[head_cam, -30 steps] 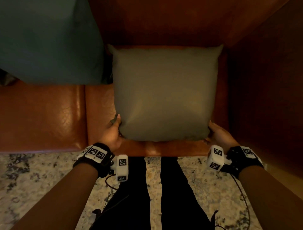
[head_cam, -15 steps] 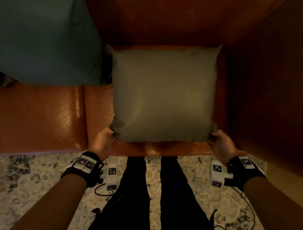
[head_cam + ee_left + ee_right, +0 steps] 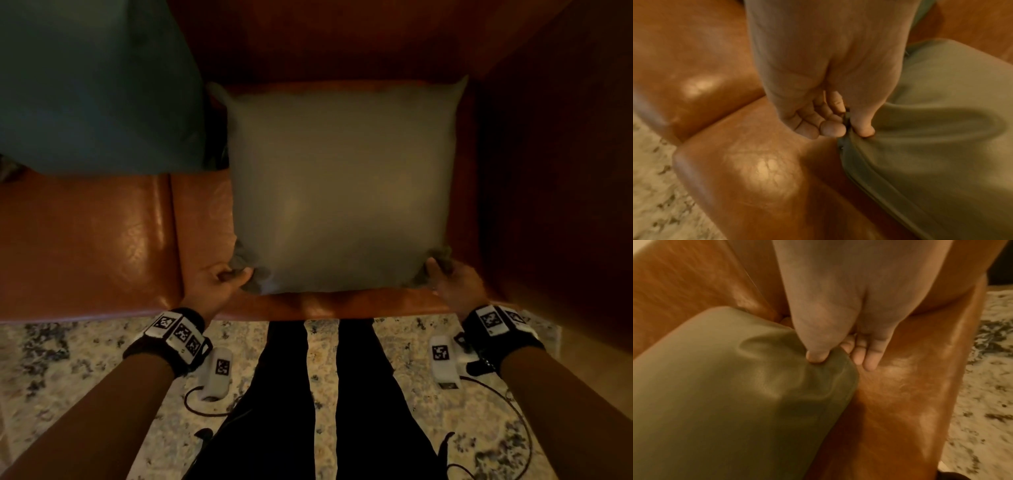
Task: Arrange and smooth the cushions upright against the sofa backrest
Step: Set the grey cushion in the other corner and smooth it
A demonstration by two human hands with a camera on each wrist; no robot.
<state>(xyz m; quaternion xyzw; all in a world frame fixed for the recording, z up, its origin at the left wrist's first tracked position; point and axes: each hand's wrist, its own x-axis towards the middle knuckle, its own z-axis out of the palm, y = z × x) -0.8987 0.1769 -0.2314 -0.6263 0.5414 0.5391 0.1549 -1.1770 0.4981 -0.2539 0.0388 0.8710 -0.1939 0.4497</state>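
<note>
Grey cushion lies on the brown sofa seat, far edge at the backrest. Left hand pinches its near left corner, thumb on top; right hand pinches the near right corner (fabric puckered there). Teal cushion left.

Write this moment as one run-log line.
left hand: pinches olive cushion near-left corner | right hand: pinches near-right corner | cushion: on sofa seat

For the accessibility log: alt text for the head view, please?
Both hands pinch the near corners of an olive cushion on a brown leather sofa: left hand, right hand. A teal cushion sits left.
</note>
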